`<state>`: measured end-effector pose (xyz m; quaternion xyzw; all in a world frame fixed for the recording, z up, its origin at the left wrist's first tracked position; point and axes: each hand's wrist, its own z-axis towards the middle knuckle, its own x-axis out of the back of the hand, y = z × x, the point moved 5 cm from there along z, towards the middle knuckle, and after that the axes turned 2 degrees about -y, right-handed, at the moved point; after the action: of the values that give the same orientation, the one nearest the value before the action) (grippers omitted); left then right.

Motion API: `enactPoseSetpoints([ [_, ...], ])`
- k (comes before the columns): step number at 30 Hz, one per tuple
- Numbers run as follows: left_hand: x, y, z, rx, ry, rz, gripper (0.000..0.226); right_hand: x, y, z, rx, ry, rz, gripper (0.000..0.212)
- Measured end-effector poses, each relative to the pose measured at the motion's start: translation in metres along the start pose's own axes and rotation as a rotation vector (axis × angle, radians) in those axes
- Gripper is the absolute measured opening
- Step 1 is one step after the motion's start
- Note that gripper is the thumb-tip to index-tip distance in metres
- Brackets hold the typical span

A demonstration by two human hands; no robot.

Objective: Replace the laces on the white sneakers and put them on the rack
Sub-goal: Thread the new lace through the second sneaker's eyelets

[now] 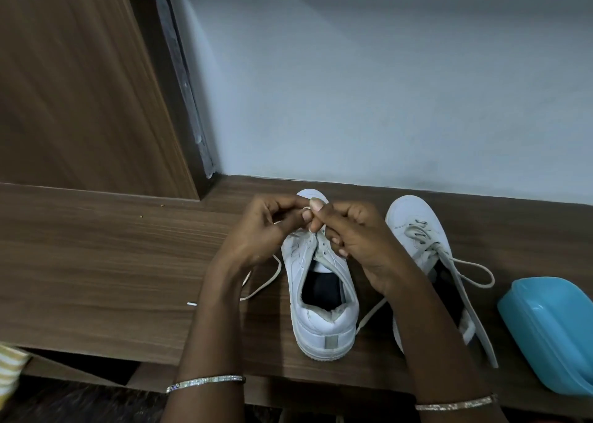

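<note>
Left hand and right hand both pinching lace over near sneaker on wooden shelf. Risk — lace end slipping from pinch, missing eyelet (eyelets hidden); loose tails snagging — second sneaker just beside.

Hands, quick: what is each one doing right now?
Left hand: pinched shut on the lace above the near sneaker.
Right hand: pinched shut on the same lace.

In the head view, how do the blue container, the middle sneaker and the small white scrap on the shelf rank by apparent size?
1 and 2. Middle sneaker and blue container: unsure, since the frame cuts off the container.
3. White scrap, clearly smallest.
</note>
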<state>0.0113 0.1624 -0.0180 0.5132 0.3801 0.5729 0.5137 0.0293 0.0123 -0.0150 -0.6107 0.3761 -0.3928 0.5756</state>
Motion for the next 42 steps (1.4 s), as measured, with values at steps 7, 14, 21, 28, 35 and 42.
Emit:
enactPoseSetpoints([
  [7,0.046,-0.033,-0.002,0.146,0.479,0.062,0.03,0.027,0.011,0.004,-0.018,0.111,0.021,0.027],
  [14,0.06,-0.053,-0.01,0.332,0.624,0.264,0.035,0.04,0.017,0.006,0.01,0.182,0.003,0.019],
  [21,0.019,0.001,-0.001,0.044,0.227,0.238,0.051,0.026,0.012,0.004,0.033,0.216,-0.078,0.014],
  [28,-0.011,-0.004,0.007,0.034,-0.017,0.189,0.028,0.015,0.008,0.006,0.07,0.128,-0.14,0.01],
  [35,0.007,-0.013,0.01,0.069,0.141,0.289,0.006,0.027,0.01,0.003,0.018,0.219,-0.139,0.014],
  [42,0.008,-0.013,0.011,0.088,0.238,0.368,0.005,0.021,0.021,-0.004,-0.175,-0.112,-0.707,0.057],
])
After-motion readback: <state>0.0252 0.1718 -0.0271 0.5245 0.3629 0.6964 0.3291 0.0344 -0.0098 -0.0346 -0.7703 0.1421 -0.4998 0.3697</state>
